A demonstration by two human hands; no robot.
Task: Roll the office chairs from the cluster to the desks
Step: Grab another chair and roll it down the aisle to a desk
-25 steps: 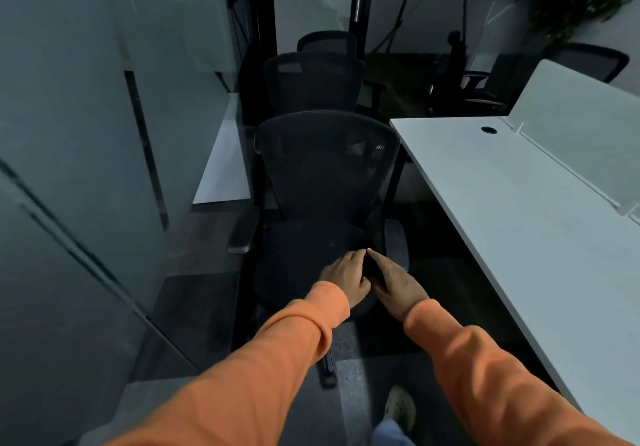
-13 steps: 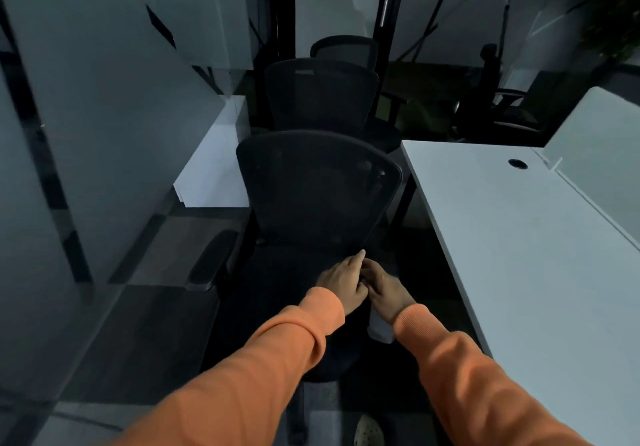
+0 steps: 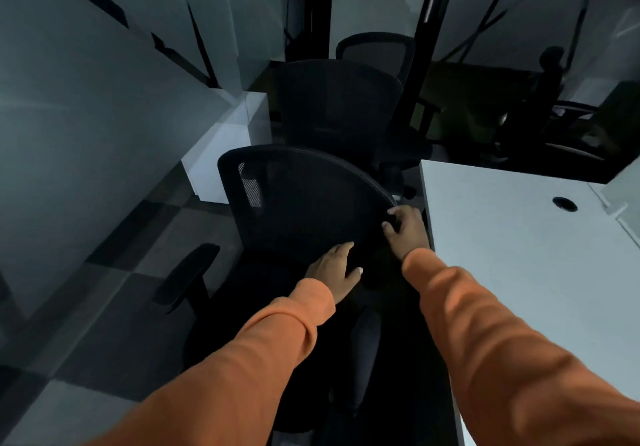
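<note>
Three black mesh chairs are lined along the floor (image 3: 114, 272) by the left edge of the white worktop (image 3: 519, 255): the nearest chair (image 3: 298, 210), a second chair (image 3: 339, 99) and a third chair (image 3: 377, 51) behind. The nearest chair's backrest is gripped at its right rim by the right hand (image 3: 407, 234); the left hand (image 3: 334, 271) is laid, fingers extended, low on it.

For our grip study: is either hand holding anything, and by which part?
The right hand grips the nearest office chair by the right edge of its backrest. The left hand lies open, low on the chair, gripping nothing.
</note>
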